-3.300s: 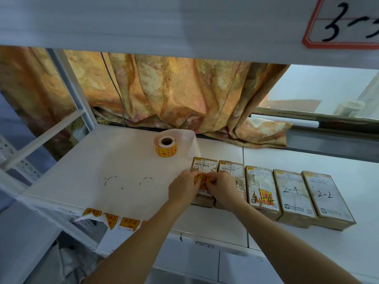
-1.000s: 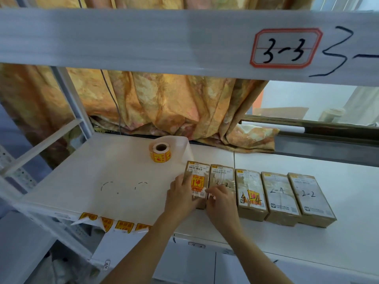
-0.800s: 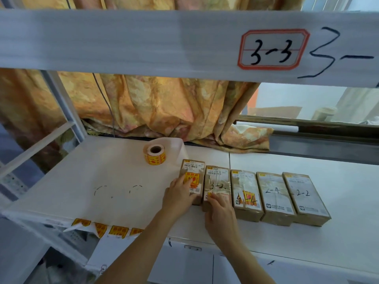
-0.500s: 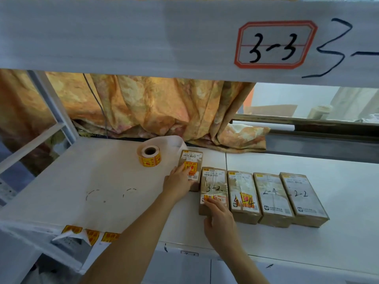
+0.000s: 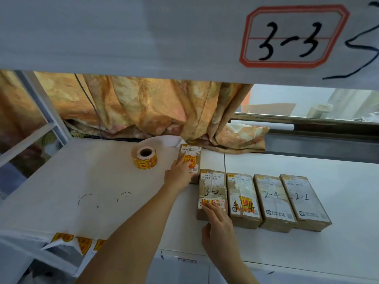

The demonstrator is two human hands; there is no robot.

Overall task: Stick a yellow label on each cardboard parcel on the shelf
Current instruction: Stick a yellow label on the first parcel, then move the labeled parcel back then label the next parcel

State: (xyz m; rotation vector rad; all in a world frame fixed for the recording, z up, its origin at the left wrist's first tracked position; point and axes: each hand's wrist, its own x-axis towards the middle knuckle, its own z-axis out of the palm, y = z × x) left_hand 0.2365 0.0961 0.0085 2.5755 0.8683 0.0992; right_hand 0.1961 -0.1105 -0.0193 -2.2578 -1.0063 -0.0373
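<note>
Several cardboard parcels lie on the white shelf [image 5: 86, 177]. The leftmost parcel [image 5: 190, 152] sits further back than the row and carries a yellow label [image 5: 190, 159]; my left hand [image 5: 179, 174] grips its near end. In the row, the parcel marked 3-2 [image 5: 212, 187] has a yellow label [image 5: 213, 202] at its near end, and my right hand's [image 5: 217, 224] fingertips rest on it. The parcel marked 4-4 [image 5: 242, 193] also bears a yellow label. Parcels 2-4 [image 5: 272, 199] and 2-2 [image 5: 301, 199] show none.
A roll of yellow labels [image 5: 144, 157] stands left of the pushed-back parcel, its backing paper curling behind. A strip of yellow labels [image 5: 82, 242] hangs over the shelf's front edge. An orange curtain [image 5: 143, 105] hangs behind. The upper shelf board [image 5: 123, 33] is low overhead.
My left hand has slid the leftmost labelled parcel back out of the row. My right hand moved onto the near end of the 3-2 parcel, where a yellow label now sits.
</note>
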